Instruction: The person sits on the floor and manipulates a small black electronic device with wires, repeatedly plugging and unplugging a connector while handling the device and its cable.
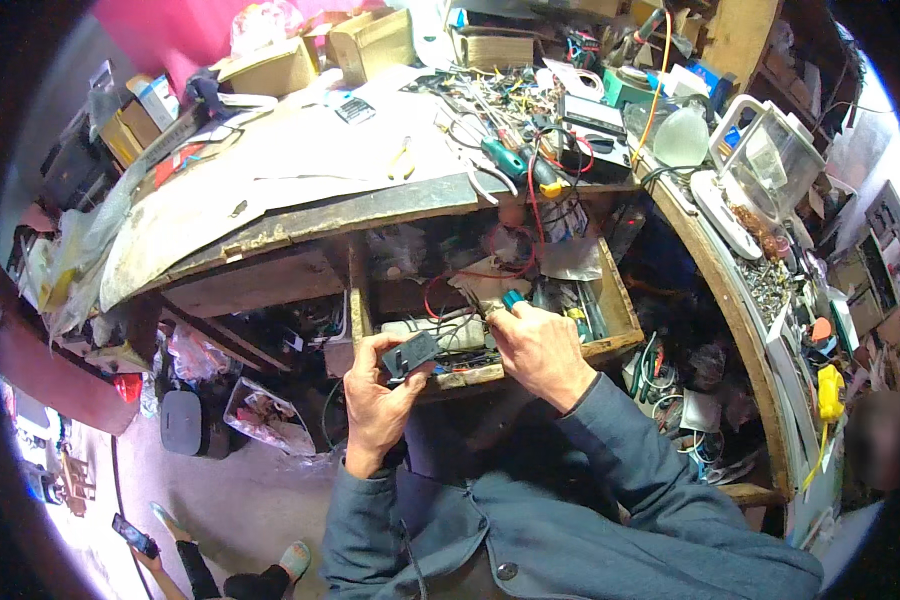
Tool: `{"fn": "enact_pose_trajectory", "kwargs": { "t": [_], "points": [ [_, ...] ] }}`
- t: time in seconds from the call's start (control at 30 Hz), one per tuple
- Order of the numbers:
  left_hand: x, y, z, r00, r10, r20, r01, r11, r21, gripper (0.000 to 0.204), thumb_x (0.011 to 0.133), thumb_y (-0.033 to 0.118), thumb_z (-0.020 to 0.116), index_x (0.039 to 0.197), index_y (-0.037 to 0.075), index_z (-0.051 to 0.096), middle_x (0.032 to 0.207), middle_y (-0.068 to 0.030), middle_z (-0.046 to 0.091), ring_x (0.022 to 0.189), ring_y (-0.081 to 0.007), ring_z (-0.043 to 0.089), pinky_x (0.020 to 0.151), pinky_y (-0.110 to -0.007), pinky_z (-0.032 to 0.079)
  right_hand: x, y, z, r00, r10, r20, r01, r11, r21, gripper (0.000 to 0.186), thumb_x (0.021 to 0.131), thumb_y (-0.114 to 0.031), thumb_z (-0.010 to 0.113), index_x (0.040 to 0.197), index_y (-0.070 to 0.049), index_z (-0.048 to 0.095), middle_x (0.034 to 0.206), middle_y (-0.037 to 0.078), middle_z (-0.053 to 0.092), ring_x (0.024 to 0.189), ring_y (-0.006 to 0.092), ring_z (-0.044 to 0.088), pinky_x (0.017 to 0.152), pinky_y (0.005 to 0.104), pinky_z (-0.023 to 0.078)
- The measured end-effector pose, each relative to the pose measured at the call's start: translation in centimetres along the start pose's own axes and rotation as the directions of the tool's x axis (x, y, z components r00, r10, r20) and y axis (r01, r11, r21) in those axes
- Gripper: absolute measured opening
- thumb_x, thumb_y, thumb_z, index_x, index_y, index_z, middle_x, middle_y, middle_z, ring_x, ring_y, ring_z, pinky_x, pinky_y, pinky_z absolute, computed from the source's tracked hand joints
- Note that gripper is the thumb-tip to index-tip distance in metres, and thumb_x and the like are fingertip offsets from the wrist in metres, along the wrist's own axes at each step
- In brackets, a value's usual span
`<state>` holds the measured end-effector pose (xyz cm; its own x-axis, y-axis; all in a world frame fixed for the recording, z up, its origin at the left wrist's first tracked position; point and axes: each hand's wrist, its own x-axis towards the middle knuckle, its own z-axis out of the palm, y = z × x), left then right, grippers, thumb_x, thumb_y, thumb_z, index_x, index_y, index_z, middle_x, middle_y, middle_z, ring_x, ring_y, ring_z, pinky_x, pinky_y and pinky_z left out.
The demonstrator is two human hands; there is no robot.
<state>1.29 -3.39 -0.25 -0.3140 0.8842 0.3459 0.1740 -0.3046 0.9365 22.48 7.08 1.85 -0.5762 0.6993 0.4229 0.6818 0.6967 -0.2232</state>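
My left hand [380,397] grips a small black plastic block [410,353], shaped like a power adapter, between thumb and fingers in front of an open wooden drawer [625,308]. Over that drawer's front edge reaches my right hand [542,347], its fingers closed round a small teal-ended tool [513,299]; most of the tool is hidden by the hand. Below and around the fingers the drawer holds dark cables, a pale box-shaped piece [462,336] and clear plastic bags. A thin red wire [431,297] loops from the benchtop down into the drawer.
On the bench [300,190] lie pliers [490,182], a teal screwdriver [503,156] and a heap of small parts. A clear plastic container [773,160] and a yellow tape measure [830,393] are on the right. At lower left another person holds a phone [136,536].
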Motion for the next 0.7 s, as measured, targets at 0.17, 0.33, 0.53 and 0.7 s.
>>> {"fn": "enact_pose_trajectory", "kwargs": {
  "t": [0.17, 0.33, 0.53, 0.7],
  "points": [
    [0.03, 0.07, -0.20, 0.997, -0.070, 0.030, 0.072, 0.997, -0.042, 0.036, 0.090, 0.003, 0.078, 0.119, 0.004, 0.056, 0.107, -0.0032, 0.068, 0.096, -0.0102, 0.066, 0.085, -0.025, 0.054, -0.07, 0.12, 0.14, 0.999, 0.020, 0.030, -0.021, 1.000, 0.022, 0.010, 0.090, -0.017, 0.063, 0.086, -0.008, 0.061, 0.082, 0.015, 0.064, 0.075, 0.0363, 0.067, 0.059, 0.0485, 0.052],
    [-0.06, -0.67, -0.06, 0.997, -0.083, 0.000, 0.082, 0.990, -0.117, 0.038, 0.087, 0.001, 0.079, 0.118, 0.002, 0.059, 0.106, -0.0044, 0.071, 0.095, -0.0105, 0.067, 0.086, -0.027, 0.055, -0.19, 0.42, 0.33, 1.000, 0.025, 0.019, -0.026, 0.998, 0.057, 0.012, 0.090, -0.018, 0.063, 0.085, -0.008, 0.061, 0.079, 0.016, 0.063, 0.073, 0.0376, 0.067, 0.060, 0.0498, 0.052],
    [0.01, -0.07, -0.30, 0.995, -0.087, 0.042, 0.091, 0.988, -0.125, 0.038, 0.089, 0.001, 0.079, 0.121, 0.002, 0.058, 0.114, -0.0049, 0.068, 0.104, -0.0117, 0.065, 0.092, -0.027, 0.054, -0.12, 0.44, 0.27, 0.994, 0.063, 0.090, -0.066, 0.997, 0.029, 0.013, 0.091, -0.021, 0.068, 0.096, -0.009, 0.071, 0.083, 0.014, 0.064, 0.076, 0.0365, 0.068, 0.065, 0.0481, 0.053],
    [0.20, 0.23, -0.44, 0.993, -0.108, 0.045, 0.116, 0.964, -0.241, 0.039, 0.092, 0.001, 0.077, 0.125, 0.003, 0.056, 0.120, -0.0057, 0.067, 0.107, -0.0135, 0.065, 0.095, -0.028, 0.054, -0.11, 0.30, 0.22, 0.998, 0.032, 0.056, -0.035, 0.998, 0.053, 0.011, 0.090, -0.019, 0.064, 0.088, -0.008, 0.065, 0.081, 0.016, 0.064, 0.074, 0.0382, 0.067, 0.062, 0.0498, 0.052]
  ]
}}
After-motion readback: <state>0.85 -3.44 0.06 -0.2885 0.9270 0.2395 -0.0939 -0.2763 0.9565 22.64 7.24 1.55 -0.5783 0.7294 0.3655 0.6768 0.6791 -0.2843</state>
